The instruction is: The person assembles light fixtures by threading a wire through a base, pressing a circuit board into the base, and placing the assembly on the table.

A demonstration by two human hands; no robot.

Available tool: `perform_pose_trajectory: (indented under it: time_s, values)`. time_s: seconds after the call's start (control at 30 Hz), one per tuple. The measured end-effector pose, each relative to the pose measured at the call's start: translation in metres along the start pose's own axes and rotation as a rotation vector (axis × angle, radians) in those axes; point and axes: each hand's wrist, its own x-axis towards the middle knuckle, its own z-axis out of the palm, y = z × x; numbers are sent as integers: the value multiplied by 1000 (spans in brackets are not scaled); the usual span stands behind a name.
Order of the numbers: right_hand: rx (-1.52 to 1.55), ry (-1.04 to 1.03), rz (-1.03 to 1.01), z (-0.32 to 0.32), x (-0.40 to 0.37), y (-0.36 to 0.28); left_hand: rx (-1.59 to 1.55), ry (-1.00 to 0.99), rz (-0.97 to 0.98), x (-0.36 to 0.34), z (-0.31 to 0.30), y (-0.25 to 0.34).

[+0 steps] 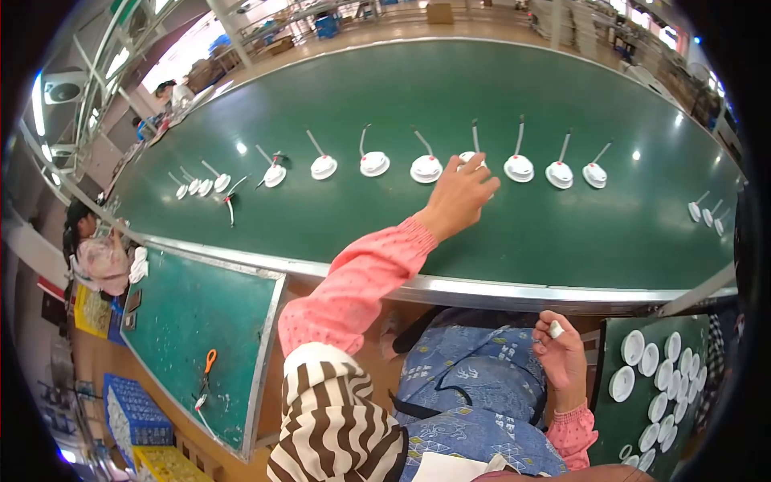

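My left hand (pixel 462 197) reaches across the green conveyor surface, fingers curled over a white round fitting (pixel 471 160) whose wire lead points away from me. The hand hides part of that fitting. Just left of it sits another white round fitting (pixel 426 169), and to its right a similar fitting (pixel 519 169) with its wire upright. Over my lap, my right hand (pixel 562 353) is raised off the surface with its fingers curled in. A white covering (pixel 556 328) shows at one fingertip.
Several more wired fittings (pixel 324 167) line the green surface (pixel 385 88). A side table (pixel 209 297) at left bears orange-handled scissors (pixel 210 361). At right, a dark board (pixel 614 345) holds several white round pieces (pixel 633 348). A person (pixel 100 253) sits at far left.
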Motion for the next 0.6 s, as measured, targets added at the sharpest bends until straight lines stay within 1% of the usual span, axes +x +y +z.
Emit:
perform_pose_trajectory:
  time_s: [0.03, 0.1, 0.17, 0.2, 0.23, 0.27, 0.3, 0.33, 0.37, 0.4, 0.43, 0.53, 0.57, 0.6]
  values:
    - [-5, -8, 13, 2, 1, 2, -72, 73, -60, -18, -16, -2]
    - [-16, -21, 27, 8, 5, 5, -44, 104, -258, -61, -35, -31]
    - [-32, -38, 64, 15, 9, 7, 33, 82, -523, -112, -49, -80]
    - [-40, -45, 75, 19, 12, 10, 9, 87, -689, -140, -50, -111]
    - [-50, -42, 103, 21, 15, 12, 155, 58, -746, -169, -50, -144]
    - [-62, -37, 124, 24, 19, 13, 228, 88, -757, -199, -45, -180]
    - [-72, -23, 135, 27, 20, 14, 250, 6, -845, -220, -43, -215]
    - [-88, -35, 155, 32, 22, 16, 273, -8, -918, -224, -49, -231]
    - [-101, -26, 150, 38, 23, 19, 348, 207, -738, -249, -30, -267]
    - [-114, 2, 115, 42, 22, 18, 334, 15, -1028, -225, -54, -254]
    - [-142, 17, 127, 49, 20, 18, 409, 25, -1063, -241, -39, -279]
    - [-152, 92, 106, 46, 18, 21, 611, -404, -1018, -290, 17, -401]
    - [-143, 102, 75, 48, 16, 20, 859, -521, -977, -297, 43, -444]
    - [-134, 93, 74, 49, 12, 22, 107, -140, -777, -264, 1, -421]
